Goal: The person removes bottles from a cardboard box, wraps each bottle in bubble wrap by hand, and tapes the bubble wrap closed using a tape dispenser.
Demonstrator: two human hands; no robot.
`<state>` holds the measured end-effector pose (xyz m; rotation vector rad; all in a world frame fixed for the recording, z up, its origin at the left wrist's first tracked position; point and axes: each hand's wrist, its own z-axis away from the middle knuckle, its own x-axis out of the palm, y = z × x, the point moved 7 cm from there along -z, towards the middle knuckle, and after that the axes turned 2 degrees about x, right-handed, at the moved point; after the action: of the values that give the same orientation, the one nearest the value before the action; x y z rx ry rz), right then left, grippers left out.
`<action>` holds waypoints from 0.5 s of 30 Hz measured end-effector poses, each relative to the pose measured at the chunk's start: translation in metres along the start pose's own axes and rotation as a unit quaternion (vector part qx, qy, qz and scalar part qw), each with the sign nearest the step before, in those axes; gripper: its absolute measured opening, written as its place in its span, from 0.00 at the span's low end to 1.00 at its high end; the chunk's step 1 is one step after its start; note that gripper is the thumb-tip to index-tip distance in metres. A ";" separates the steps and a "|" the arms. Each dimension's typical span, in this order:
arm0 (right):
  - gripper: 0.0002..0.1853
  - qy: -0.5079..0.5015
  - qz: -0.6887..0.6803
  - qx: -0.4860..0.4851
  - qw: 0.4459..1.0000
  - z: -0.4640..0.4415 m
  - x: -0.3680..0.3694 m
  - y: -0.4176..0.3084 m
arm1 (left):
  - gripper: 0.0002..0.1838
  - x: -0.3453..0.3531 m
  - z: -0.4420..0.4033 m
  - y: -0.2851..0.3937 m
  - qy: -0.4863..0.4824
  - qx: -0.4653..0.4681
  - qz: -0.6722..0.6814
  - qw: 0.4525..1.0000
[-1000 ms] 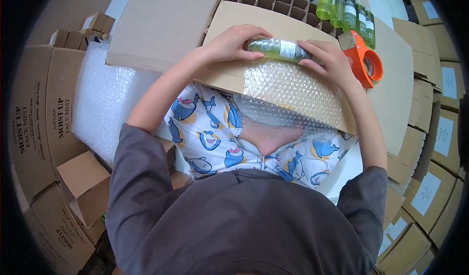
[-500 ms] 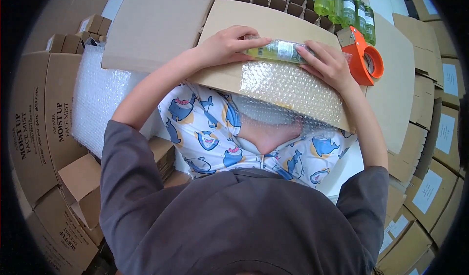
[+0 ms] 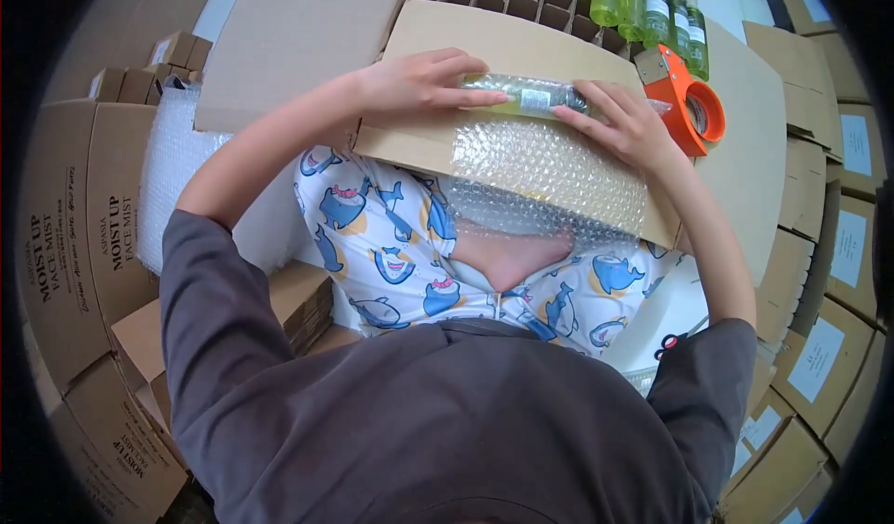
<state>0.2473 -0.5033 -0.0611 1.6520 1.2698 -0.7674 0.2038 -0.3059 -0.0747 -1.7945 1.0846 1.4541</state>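
A green bottle [image 3: 535, 98] lies sideways on a cardboard flap [image 3: 512, 44], with bubble wrap around it. Its free sheet of bubble wrap [image 3: 549, 165] runs down over the flap's near edge toward the lap. My left hand [image 3: 424, 83] holds the bottle's left end, fingers stretched along the wrap. On the right end rests my right hand [image 3: 622, 122], its fingers curved over the wrapped bottle. Just right of that hand stands an orange tape dispenser [image 3: 684, 105].
Several green bottles [image 3: 652, 16] lie beside a divided carton [image 3: 521, 2] at the top. Bubble wrap [image 3: 177, 179] is on the left. Stacked boxes [image 3: 98, 198] line the left, with more boxes [image 3: 819, 272] on the right. Red-handled scissors [image 3: 667, 345] show by the right sleeve.
The bottle is now covered by a layer of bubble wrap. My left hand has shifted slightly left and its fingers lie straighter. The scissors have come into view.
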 end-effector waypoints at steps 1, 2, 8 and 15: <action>0.28 -0.003 0.006 -0.007 1.000 0.000 0.000 -0.001 | 0.32 0.001 0.000 0.000 -0.011 0.024 -0.022 0.999; 0.28 -0.007 0.012 -0.014 1.000 0.000 -0.001 -0.003 | 0.33 0.003 0.001 0.001 -0.022 0.047 -0.044 0.998; 0.27 -0.021 0.040 -0.023 0.999 -0.003 -0.001 -0.013 | 0.34 0.001 0.006 -0.004 -0.028 0.063 -0.050 0.996; 0.30 -0.055 0.093 -0.029 0.994 -0.005 0.004 -0.025 | 0.32 -0.008 0.006 0.001 -0.049 0.088 -0.064 0.993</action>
<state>0.2242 -0.4957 -0.0692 1.6316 1.0350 -0.6906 0.1996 -0.2998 -0.0682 -1.6221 0.9964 1.3135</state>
